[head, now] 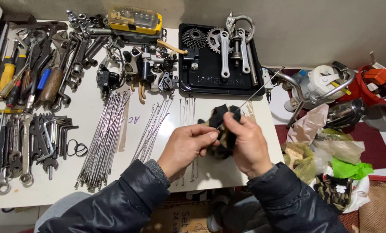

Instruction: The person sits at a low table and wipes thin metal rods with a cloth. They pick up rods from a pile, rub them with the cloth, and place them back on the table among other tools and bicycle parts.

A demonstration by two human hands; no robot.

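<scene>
- Between the fingertips of both hands, in the head view, a thin metal spoke (262,87) is running up and to the right, away from the fingers, its far end reaching out over the corner of the black tray (221,86).
- Wrapped about the near end of that spoke, a dark rag (221,116) is bunching under the fingers and spilling above and below them.
- Closing around the rag from the left side, the left hand (186,149) is pinching it with thumb and forefinger, the other fingers curling under; knuckles are facing the camera.
- Pressing in from the right side, the right hand (247,144) is clamping the rag and spoke with its thumb on top, the back of the hand turning toward the camera.
- Both forearms, in dark jacket sleeves, are coming in from the lower edge and angling toward each other over the white table (94,112).
- Just left of the left fingers, loose bundles of spokes (109,138) are lying on the table; farther left, wrenches (25,142) are lying in rows.
</scene>
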